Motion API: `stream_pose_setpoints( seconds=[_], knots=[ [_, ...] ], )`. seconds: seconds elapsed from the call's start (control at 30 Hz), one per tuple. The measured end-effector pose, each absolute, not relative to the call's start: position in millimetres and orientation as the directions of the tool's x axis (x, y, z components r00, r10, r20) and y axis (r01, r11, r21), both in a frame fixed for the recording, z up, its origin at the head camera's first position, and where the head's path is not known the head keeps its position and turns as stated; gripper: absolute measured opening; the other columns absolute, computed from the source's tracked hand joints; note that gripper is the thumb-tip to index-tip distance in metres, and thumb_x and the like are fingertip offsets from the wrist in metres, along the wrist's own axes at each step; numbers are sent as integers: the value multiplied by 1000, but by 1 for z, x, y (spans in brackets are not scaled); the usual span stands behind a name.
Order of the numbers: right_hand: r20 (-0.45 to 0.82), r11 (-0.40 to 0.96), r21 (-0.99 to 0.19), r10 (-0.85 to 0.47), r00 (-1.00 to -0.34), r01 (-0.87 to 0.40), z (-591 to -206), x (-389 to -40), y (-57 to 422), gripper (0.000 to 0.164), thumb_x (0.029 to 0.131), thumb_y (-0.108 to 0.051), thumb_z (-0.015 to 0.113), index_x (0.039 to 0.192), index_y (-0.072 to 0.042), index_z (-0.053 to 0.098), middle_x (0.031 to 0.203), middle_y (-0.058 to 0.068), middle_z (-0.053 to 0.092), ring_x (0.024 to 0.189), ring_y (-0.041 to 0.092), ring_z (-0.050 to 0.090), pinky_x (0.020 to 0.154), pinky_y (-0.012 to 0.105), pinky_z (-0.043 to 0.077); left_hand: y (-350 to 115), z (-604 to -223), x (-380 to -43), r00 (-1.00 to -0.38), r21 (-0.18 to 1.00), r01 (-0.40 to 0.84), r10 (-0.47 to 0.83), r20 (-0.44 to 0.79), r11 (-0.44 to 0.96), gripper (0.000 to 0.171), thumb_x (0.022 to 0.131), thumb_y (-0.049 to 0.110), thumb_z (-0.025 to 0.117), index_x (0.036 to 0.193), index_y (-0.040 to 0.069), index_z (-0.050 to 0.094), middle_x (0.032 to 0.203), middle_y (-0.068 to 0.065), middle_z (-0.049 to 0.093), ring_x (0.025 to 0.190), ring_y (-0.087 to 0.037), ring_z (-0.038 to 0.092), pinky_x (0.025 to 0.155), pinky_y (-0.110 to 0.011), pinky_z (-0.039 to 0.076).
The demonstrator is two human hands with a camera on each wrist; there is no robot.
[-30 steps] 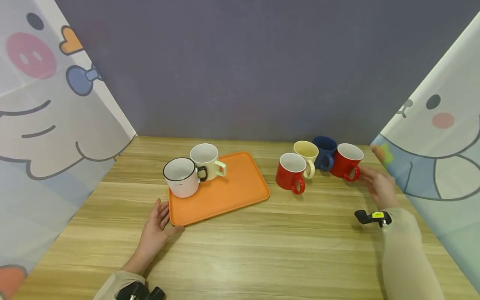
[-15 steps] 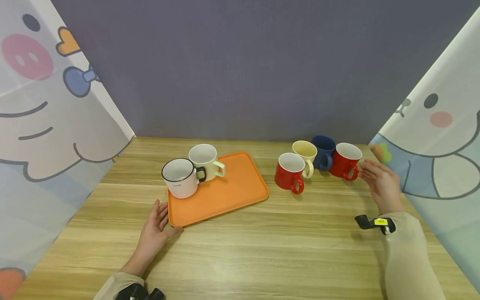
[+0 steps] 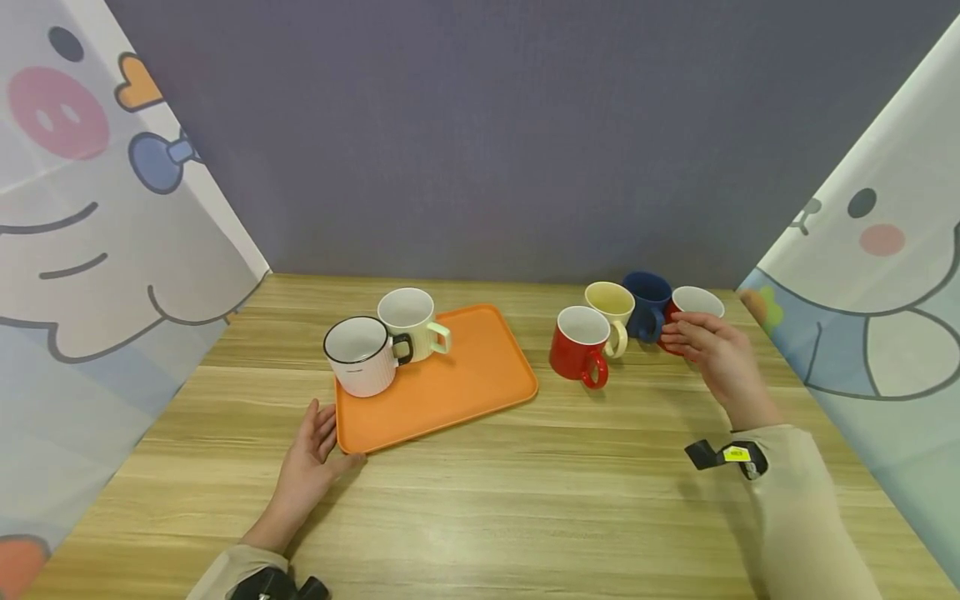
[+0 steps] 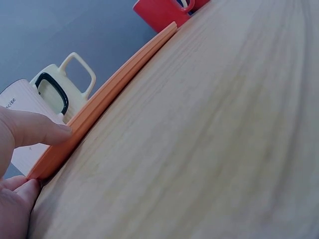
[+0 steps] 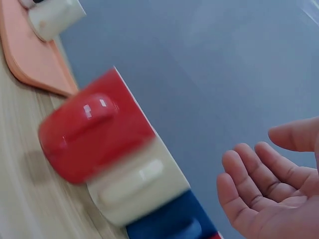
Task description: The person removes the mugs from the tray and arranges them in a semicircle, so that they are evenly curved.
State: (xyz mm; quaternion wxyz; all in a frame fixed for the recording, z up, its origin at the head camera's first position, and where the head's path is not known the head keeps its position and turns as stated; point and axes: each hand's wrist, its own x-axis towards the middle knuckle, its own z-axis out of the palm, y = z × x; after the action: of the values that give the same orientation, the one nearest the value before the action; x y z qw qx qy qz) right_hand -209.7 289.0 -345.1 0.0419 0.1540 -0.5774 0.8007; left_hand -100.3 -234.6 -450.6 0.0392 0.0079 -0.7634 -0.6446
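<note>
My left hand point(image 3: 303, 467) holds the near left corner of an orange tray point(image 3: 450, 387), its thumb along the front rim and its fingers at the left side. On the tray stand a white mug with a black rim point(image 3: 362, 367) and a pale mug with a light green handle point(image 3: 408, 321). My right hand point(image 3: 720, 362) is in the air, fingers together and loosely bent, and holds nothing. It overlaps the rear red mug point(image 3: 697, 302) in the head view. Left of that are a blue mug point(image 3: 647, 302), a yellow mug point(image 3: 610, 302) and a front red mug point(image 3: 576, 350).
The mugs on the right stand close together on the wooden table point(image 3: 495, 500). A grey back panel point(image 3: 487, 142) rises behind the table. Cartoon-printed cloths point(image 3: 127, 250) flank both sides.
My right hand has moved left from beside the rear red mug's handle to in front of that mug. The left hand, the tray and the mugs have stayed in place.
</note>
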Motion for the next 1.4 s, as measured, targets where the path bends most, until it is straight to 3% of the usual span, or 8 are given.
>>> stream_pose_setpoints(
  seconds=[0.3, 0.43, 0.53, 0.63, 0.87, 1.07, 1.2, 1.4],
  knots=[
    [287, -121, -956, -187, -940, -268, -343, -208, 252, 27, 100, 3, 51, 101, -13, 73, 94, 2, 73, 84, 14, 70, 79, 21, 59, -236, -450, -100, -997, 982, 34, -60, 46, 185, 111, 80, -19, 69, 154, -6, -13, 157, -34, 15, 143, -48, 21, 103, -6, 33],
    [262, -34, -965, -219, -940, -261, -347, -210, 236, 16, 101, -1, 53, 109, 3, 67, 95, 2, 72, 86, 15, 69, 81, 22, 58, -236, -451, -100, -997, 982, 29, -63, 42, 187, 112, 80, -19, 70, 154, -6, -12, 157, -34, 15, 143, -47, 21, 103, -7, 33],
    [235, 65, -964, -241, -942, -258, -348, -210, 222, 27, 101, -4, 53, 116, 18, 56, 95, 0, 72, 86, 13, 68, 82, 22, 58, -236, -451, -100, -997, 981, 31, -63, 44, 192, 112, 80, -18, 70, 154, -6, -12, 157, -34, 15, 143, -47, 21, 103, -6, 33],
    [208, 123, -961, -275, -939, -249, -349, -210, 206, 31, 101, -4, 53, 119, 22, 52, 94, 0, 71, 86, 12, 68, 81, 23, 58, -236, -451, -100, -997, 980, 33, -62, 46, 195, 112, 79, -18, 71, 154, -6, -12, 157, -34, 16, 143, -47, 22, 103, -6, 33],
    [164, 112, -971, -343, -925, -213, -350, -211, 172, 32, 99, -2, 53, 119, 23, 51, 96, 8, 69, 87, 13, 68, 82, 24, 58, -236, -452, -100, -997, 980, 33, -62, 45, 196, 113, 79, -18, 71, 154, -6, -12, 157, -34, 16, 143, -47, 22, 102, -6, 33],
    [154, 123, -968, -399, -904, -220, -355, -216, 142, 30, 98, -1, 55, 118, 21, 55, 101, 21, 69, 87, 14, 67, 86, 36, 59, -236, -452, -100, -997, 982, 28, -63, 41, 187, 113, 79, -18, 71, 154, -5, -13, 157, -33, 16, 144, -46, 21, 103, -7, 33],
    [159, 103, -970, -423, -892, -222, -363, -220, 124, 29, 97, 1, 57, 117, 22, 56, 102, 25, 69, 85, 10, 67, 82, 32, 59, -236, -452, -101, -997, 980, 34, -64, 47, 196, 112, 79, -18, 71, 154, -6, -12, 156, -34, 17, 143, -47, 22, 104, -7, 33],
    [147, 98, -974, -413, -899, -205, -380, -232, 105, 30, 96, 2, 58, 117, 22, 55, 102, 25, 69, 89, 20, 69, 85, 38, 59, -236, -452, -100, -997, 978, 33, -61, 46, 206, 113, 79, -18, 71, 154, -6, -12, 156, -34, 17, 143, -47, 22, 104, -6, 33]
  ],
)
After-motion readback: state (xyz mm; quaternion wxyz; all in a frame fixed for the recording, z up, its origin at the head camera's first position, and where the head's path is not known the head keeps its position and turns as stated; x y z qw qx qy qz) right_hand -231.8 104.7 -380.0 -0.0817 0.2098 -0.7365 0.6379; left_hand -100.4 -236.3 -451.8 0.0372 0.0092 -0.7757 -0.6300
